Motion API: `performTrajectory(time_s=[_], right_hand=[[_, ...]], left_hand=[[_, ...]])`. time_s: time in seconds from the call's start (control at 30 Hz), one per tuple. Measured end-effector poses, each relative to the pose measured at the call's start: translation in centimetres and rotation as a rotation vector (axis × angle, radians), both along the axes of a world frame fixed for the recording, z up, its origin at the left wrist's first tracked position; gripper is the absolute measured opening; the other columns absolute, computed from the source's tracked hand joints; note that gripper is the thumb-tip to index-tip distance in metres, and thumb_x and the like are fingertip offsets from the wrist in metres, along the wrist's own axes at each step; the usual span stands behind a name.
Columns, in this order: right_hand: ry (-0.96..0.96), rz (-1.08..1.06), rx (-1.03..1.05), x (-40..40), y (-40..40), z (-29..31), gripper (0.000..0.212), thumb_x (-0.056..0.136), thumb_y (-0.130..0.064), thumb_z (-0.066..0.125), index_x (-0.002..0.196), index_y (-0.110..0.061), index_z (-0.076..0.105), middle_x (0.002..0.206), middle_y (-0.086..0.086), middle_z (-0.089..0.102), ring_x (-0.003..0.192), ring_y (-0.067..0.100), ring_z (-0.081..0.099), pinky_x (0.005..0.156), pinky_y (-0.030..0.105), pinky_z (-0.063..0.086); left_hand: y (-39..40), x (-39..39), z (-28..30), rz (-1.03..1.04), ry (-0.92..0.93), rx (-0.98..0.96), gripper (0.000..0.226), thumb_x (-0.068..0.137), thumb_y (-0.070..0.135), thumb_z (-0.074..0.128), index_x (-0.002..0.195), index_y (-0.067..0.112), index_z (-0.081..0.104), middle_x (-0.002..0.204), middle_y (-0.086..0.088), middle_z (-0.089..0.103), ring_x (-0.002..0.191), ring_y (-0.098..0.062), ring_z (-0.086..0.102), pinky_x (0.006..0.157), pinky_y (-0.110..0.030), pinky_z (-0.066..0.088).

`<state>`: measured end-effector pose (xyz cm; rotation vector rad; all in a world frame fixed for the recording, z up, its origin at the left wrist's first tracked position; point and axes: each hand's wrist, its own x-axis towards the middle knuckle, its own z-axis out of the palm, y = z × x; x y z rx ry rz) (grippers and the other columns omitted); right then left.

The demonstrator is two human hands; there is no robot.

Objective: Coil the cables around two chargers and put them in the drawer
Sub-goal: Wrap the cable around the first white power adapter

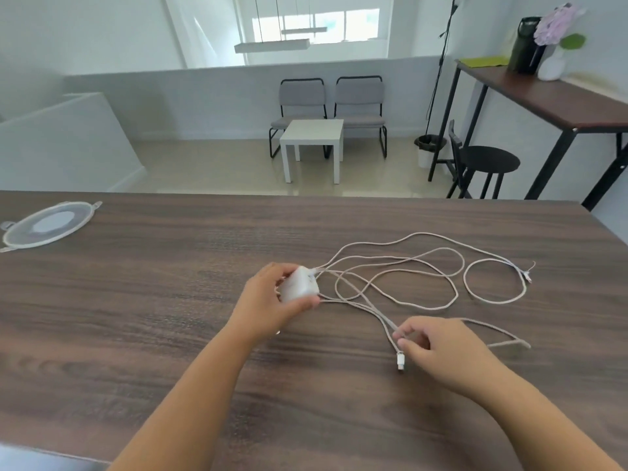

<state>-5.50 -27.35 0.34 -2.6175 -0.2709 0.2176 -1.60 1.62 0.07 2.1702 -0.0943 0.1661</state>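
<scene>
- Fingers of my left hand (272,300) are curled round the small white rounded charger block (300,284), thumb beneath and fingertips over its top, holding it just off or on the dark wood-grain table (136,317) (I cannot tell which).
- Fingertips of my right hand (438,348) pinch the thin white cable (384,321) a little way up from its white plug end (400,361), which hangs free below my grip, nearer to me than the charger block.
- From the charger block, the rest of the cable sprawls away to the right in loose, overlapping loops (424,273); a second frayed-looking end (526,271) lies at the far right of them.
- The charger block's cable port faces right, toward the loops, and its long axis runs roughly left to right, tilted up at the port side.
- The pinched cable stretch runs diagonally from the charger block down toward my right hand, with the plug pointing at me.
- Risks, as I judge them: the crossed loops could snag into a knot if I pull hard; a slack wrap could slide off the smooth block; tugging could strain the port joint.
- No drawer shows anywhere, and I see only one charger for certain (the strands may belong to two cables).
</scene>
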Motion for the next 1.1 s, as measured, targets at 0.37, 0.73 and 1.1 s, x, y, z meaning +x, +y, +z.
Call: performTrajectory(time_s=[0.37,0.73,1.1], right_hand=[[-0.199,-0.253,-0.055,1.4,-2.6,3.4,0.013,0.091,-0.032,0.056,0.102,-0.034,0.062,0.082,-0.016,0.066,0.092,0.019,0.057,0.085,0.036,0.044],[-0.476,-0.096,0.613,2.6,2.9,7.2,0.060,0.092,-0.028,0.058,0.143,-0.038,0.029,0.116,-0.011,0.060,0.101,0.004,0.054,0.090,0.023,0.042],[-0.432,-0.062,0.796,0.6,2.9,5.3,0.024,0.097,-0.020,0.048,0.105,-0.019,0.071,0.048,-0.022,0.049,0.048,-0.002,0.047,0.053,0.006,0.033]], left_hand=[[-2.9,0.5,4.6,0.347,0.294,-0.980,0.034,0.082,0.036,0.072,0.099,0.009,0.061,0.084,-0.009,0.063,0.069,-0.020,0.059,0.070,-0.032,0.050],[-7.5,-2.5,5.7,-0.144,0.452,-0.933,0.040,0.078,0.032,0.073,0.110,0.008,0.067,0.106,-0.010,0.072,0.088,-0.017,0.067,0.079,-0.030,0.054],[-7.4,-2.2,7.0,0.009,0.384,-1.102,0.037,0.074,0.041,0.065,0.098,0.014,0.069,0.086,-0.004,0.072,0.070,-0.011,0.064,0.058,-0.020,0.056]])
